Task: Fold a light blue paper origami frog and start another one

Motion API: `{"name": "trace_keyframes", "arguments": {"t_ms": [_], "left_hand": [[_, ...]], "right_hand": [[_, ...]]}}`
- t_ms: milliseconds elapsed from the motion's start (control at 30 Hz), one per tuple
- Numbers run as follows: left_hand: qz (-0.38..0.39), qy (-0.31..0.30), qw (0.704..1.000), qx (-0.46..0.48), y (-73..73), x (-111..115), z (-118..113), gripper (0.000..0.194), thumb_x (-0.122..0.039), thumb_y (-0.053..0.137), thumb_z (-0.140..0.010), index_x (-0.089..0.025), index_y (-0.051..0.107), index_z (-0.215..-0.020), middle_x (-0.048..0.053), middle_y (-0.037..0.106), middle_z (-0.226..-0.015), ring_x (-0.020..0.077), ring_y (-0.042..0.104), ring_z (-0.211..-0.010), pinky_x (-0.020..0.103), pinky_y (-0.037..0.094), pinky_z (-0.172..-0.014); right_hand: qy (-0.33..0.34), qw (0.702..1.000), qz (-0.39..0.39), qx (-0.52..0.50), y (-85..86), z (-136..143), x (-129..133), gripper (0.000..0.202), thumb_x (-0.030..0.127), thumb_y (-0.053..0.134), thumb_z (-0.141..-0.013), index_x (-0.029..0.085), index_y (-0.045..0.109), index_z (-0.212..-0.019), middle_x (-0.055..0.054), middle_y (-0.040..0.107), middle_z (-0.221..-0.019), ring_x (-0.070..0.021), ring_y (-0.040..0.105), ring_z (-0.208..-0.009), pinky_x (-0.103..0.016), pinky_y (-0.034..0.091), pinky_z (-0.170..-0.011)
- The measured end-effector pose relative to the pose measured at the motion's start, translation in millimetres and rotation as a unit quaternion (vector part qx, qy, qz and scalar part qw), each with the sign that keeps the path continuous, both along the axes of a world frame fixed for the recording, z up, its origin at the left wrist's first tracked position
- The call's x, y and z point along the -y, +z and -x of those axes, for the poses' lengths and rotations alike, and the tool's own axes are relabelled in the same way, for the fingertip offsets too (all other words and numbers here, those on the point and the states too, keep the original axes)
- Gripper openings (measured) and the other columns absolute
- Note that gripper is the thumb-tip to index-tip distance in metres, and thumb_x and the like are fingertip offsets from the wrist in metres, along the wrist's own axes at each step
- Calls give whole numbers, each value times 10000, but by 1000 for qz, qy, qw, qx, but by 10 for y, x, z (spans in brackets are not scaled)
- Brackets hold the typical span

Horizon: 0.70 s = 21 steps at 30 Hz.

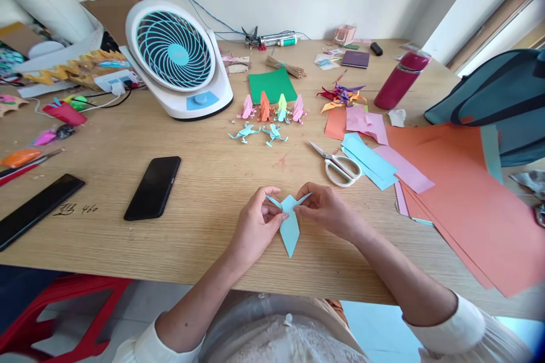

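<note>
Between my hands, just above the table near its front edge, is a light blue folded paper with a pointed lower end and two thin points spread out at the top. My left hand pinches its left side, thumb on the paper. On the right side, the fingers of my right hand are closed on the paper by the right point. Beyond them stand white-handled scissors, lying open on the table, and two light blue folded paper figures, with pink, orange and yellow-green ones behind.
Light blue strips and large orange sheets lie at the right, near a red bottle. A black phone is at the left. Farther back are a white fan and a green sheet.
</note>
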<state>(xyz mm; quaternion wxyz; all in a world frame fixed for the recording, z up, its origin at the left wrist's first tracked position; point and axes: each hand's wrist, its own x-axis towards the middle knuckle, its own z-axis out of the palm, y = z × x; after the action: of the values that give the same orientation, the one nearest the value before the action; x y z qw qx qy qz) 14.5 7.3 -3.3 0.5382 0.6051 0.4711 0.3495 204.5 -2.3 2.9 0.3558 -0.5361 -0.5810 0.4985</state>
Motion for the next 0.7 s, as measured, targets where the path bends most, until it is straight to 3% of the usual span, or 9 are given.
{"name": "trace_keyframes", "arguments": {"t_ms": [233,400,567,700], "left_hand": [[-20,26,999,-43,-15,99,16,425,-161,694,-746,-229,460,-1095,55,591,-1103,122,689,-702,236,560,-620],[-98,19,993,-59,-33,163,5,363,-124,677,-763,-231,475,-1045,61,451,-1279,70,668,-693,214,575,-618],[-175,-6,980,-93,-40,232,2,257,-82,609,-828,-223,532,-1029,49,432,-1237,50,640,-712,234,582,-728],[-196,-10,977,-85,-53,255,-3,246,-76,612,-830,-216,525,-1012,25,442,-1094,76,635,-756,247,584,-729]], "right_hand": [[-4,999,-25,39,22,47,66,225,200,667,-736,219,564,-936,46,592,-610,-113,539,-538,-217,345,-481],[-13,995,-43,86,33,98,93,210,141,625,-735,222,576,-923,49,581,-612,-110,516,-537,-229,343,-506],[2,991,-51,127,76,114,122,186,105,582,-749,217,578,-897,48,588,-596,-107,499,-513,-235,330,-515],[18,987,-63,148,117,100,137,197,109,579,-762,208,578,-933,46,600,-612,-107,509,-539,-231,322,-528]]}}
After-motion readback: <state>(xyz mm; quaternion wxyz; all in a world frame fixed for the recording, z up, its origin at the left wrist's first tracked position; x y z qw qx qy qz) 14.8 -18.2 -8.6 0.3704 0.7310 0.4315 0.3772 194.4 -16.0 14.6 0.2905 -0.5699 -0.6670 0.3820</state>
